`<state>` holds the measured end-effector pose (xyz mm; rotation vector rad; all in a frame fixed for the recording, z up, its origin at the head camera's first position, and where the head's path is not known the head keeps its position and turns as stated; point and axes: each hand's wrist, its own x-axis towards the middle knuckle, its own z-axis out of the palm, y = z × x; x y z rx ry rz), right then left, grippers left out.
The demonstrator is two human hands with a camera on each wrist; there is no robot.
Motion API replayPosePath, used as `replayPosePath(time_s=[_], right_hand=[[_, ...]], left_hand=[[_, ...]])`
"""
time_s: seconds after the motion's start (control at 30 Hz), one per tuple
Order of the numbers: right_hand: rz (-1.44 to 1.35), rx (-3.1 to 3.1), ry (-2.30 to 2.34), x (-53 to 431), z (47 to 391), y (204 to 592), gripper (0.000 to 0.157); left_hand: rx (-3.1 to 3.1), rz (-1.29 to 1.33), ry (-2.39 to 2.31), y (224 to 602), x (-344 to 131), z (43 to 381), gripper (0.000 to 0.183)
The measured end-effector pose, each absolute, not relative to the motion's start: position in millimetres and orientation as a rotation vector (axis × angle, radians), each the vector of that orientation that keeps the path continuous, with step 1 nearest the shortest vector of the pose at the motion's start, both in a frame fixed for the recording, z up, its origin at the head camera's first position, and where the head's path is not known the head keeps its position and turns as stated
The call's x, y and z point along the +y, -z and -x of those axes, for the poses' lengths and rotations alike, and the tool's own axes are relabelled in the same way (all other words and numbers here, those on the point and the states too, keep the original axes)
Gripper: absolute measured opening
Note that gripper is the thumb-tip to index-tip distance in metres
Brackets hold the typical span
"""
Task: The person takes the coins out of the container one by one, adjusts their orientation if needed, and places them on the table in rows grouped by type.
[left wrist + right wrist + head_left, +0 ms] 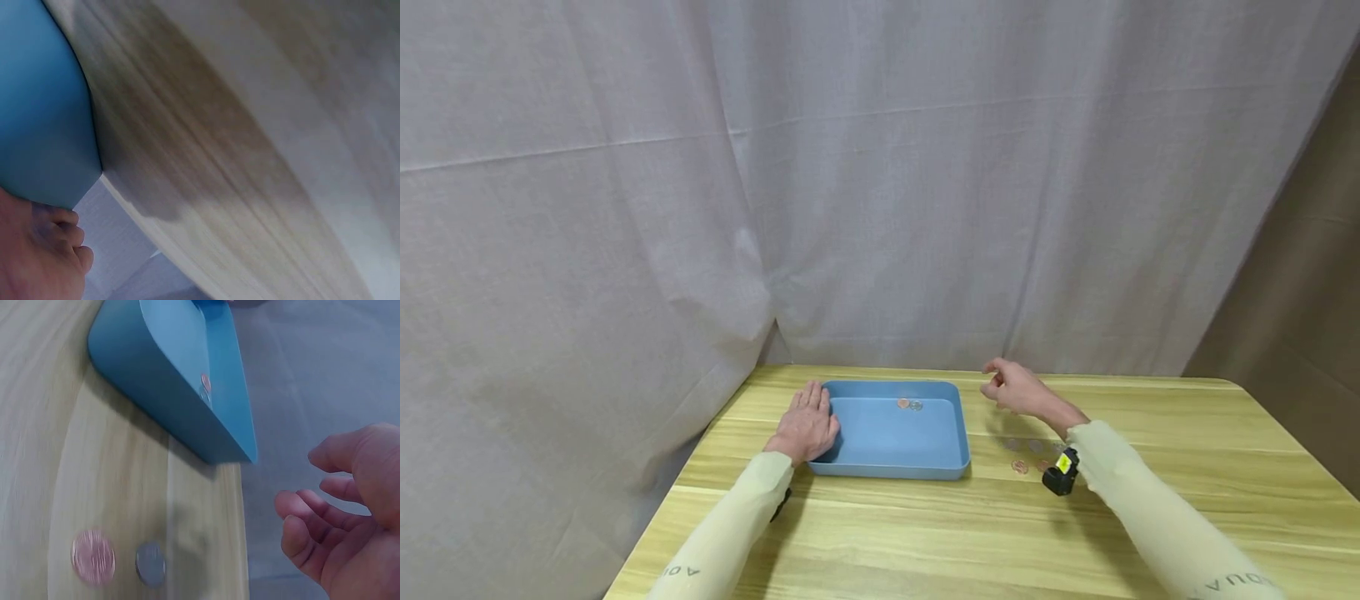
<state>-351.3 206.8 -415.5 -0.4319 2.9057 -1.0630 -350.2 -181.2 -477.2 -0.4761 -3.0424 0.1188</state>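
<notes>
A blue rectangular tray (891, 433) sits on the table. Inside it, near the far wall, lie a copper coin (903, 403) and a silver coin (916, 406) side by side. My left hand (807, 425) rests on the tray's left rim with its fingers straight. To the right of the tray, my right hand (1017, 390) hangs above the table, thumb and fingers apart and loosely bent, holding nothing. Below the right wrist lie several coins, among them a copper coin (1019, 467) and a silver coin (150, 564); the forearm and wrist camera partly cover this group.
The wood-grain table (880, 533) extends toward me and off to the right. Behind its far edge hangs a grey curtain (895, 208), which also runs down the left side. A brown surface (1292, 275) stands at the far right.
</notes>
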Motion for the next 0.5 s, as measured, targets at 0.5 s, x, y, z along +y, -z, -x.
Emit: replayPosePath(time_s=[0.5], right_hand=[[0.446, 2.854, 1.12, 144, 361, 431, 0.032]], left_hand=[[-3.047, 0.48, -0.124, 478, -182, 350, 0.061]])
